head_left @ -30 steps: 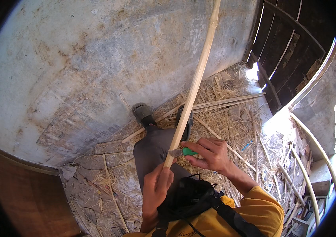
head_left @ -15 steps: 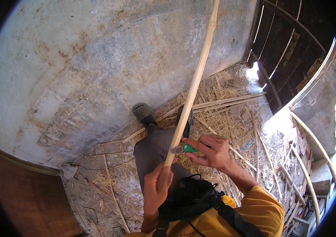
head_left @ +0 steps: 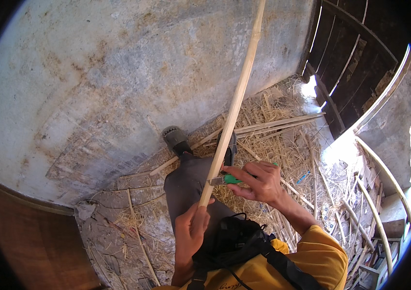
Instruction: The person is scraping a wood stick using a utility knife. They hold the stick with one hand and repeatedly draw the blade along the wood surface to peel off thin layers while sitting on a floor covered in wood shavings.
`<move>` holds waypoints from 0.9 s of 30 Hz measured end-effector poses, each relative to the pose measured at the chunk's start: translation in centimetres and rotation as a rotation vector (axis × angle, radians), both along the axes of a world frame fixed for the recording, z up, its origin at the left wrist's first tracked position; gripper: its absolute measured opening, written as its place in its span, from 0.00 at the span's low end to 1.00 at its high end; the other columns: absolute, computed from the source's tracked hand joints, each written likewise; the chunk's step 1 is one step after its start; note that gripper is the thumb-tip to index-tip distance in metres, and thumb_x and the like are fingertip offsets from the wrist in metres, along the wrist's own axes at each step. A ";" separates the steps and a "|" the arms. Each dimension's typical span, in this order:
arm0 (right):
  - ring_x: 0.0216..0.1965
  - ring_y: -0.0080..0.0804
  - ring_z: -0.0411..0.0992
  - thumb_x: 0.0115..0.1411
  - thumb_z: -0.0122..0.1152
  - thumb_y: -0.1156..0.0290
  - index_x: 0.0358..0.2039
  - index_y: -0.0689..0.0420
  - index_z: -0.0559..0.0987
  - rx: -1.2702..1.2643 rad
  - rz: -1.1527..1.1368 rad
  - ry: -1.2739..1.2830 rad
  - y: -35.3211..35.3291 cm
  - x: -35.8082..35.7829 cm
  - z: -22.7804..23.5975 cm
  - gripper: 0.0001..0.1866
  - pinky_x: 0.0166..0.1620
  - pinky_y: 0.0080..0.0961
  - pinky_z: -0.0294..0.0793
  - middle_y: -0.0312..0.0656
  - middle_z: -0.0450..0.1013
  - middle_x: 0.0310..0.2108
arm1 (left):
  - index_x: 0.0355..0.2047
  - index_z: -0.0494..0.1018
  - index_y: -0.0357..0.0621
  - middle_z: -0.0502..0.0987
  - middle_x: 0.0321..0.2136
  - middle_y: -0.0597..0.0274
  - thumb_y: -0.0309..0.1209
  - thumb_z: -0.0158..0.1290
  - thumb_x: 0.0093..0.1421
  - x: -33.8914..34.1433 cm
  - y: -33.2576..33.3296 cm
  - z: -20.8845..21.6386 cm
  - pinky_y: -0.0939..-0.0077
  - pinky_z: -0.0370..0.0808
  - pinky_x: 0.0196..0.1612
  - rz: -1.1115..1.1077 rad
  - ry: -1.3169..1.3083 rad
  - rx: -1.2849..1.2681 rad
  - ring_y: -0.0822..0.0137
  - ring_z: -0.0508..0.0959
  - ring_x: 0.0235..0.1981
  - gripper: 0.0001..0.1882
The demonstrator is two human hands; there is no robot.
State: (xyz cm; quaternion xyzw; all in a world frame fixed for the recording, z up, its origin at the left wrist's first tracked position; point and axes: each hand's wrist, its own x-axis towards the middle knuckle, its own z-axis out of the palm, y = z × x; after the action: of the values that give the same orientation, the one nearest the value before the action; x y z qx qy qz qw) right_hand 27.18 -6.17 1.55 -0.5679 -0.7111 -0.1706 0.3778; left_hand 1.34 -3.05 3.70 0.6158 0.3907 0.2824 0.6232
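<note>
A long pale bamboo strip (head_left: pixel 238 104) slants up from my lap past the top edge of the view, with a node near its upper part. Its lower end is gripped in my left hand (head_left: pixel 191 229), thumb along the strip. My right hand (head_left: pixel 261 182) is closed around a green-handled utility knife (head_left: pixel 232 179). The knife's blade lies across the strip, touching it a little above my left hand. The exact depth of the cut cannot be made out.
Straw-like shavings (head_left: pixel 273 145) litter the floor, with a bundle of bamboo strips (head_left: pixel 280 124) beyond my feet. A stained wall (head_left: pixel 118 87) stands ahead, a brown board (head_left: pixel 31 232) at left. Curved poles (head_left: pixel 374 212) lean at right near dark slatted planks (head_left: pixel 350 58).
The bamboo strip has shifted slightly down and left, its node now lower in view. The knife blade has moved slightly, still against the strip. Both hands keep their grips.
</note>
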 end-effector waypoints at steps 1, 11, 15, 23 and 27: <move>0.21 0.23 0.72 0.58 0.79 0.55 0.54 0.42 0.88 0.000 -0.002 -0.005 0.0 0.0 0.1 0.23 0.24 0.27 0.72 0.27 0.69 0.25 | 0.59 0.80 0.32 0.66 0.22 0.74 0.37 0.45 0.83 0.0 0.0 0.0 0.82 0.54 0.22 0.008 0.005 -0.005 0.84 0.59 0.19 0.21; 0.21 0.25 0.72 0.58 0.78 0.57 0.54 0.41 0.88 -0.002 -0.040 0.021 0.8 1.2 0.5 0.22 0.24 0.29 0.73 0.29 0.67 0.24 | 0.58 0.81 0.32 0.66 0.21 0.74 0.36 0.45 0.82 -0.7 -0.4 -0.4 0.81 0.54 0.22 0.013 0.035 0.012 0.84 0.59 0.19 0.21; 0.21 0.26 0.72 0.58 0.78 0.57 0.54 0.41 0.88 -0.001 -0.033 0.044 1.0 1.3 0.3 0.22 0.24 0.29 0.73 0.29 0.67 0.23 | 0.58 0.81 0.32 0.66 0.21 0.74 0.36 0.45 0.82 -0.8 -0.5 -0.4 0.81 0.54 0.22 0.022 0.036 -0.001 0.84 0.59 0.19 0.21; 0.21 0.27 0.72 0.59 0.78 0.58 0.54 0.43 0.88 -0.011 -0.060 0.035 1.0 1.8 0.7 0.22 0.24 0.30 0.73 0.30 0.68 0.23 | 0.57 0.81 0.34 0.65 0.21 0.74 0.36 0.45 0.82 -1.3 -0.8 -0.8 0.81 0.55 0.22 0.013 0.058 0.028 0.84 0.60 0.19 0.20; 0.20 0.28 0.72 0.59 0.77 0.58 0.54 0.44 0.88 0.009 -0.085 0.049 1.4 2.6 1.0 0.22 0.23 0.30 0.72 0.31 0.69 0.23 | 0.57 0.82 0.34 0.66 0.20 0.73 0.37 0.45 0.82 -1.4 -1.0 -0.6 0.81 0.56 0.23 0.015 0.083 0.016 0.84 0.61 0.19 0.20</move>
State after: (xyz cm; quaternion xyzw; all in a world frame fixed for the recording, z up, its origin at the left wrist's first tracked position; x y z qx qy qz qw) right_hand 29.78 -4.79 2.51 -0.5999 -0.6762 -0.1758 0.3898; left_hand -0.09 -4.10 3.11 0.6290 0.4188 0.2644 0.5993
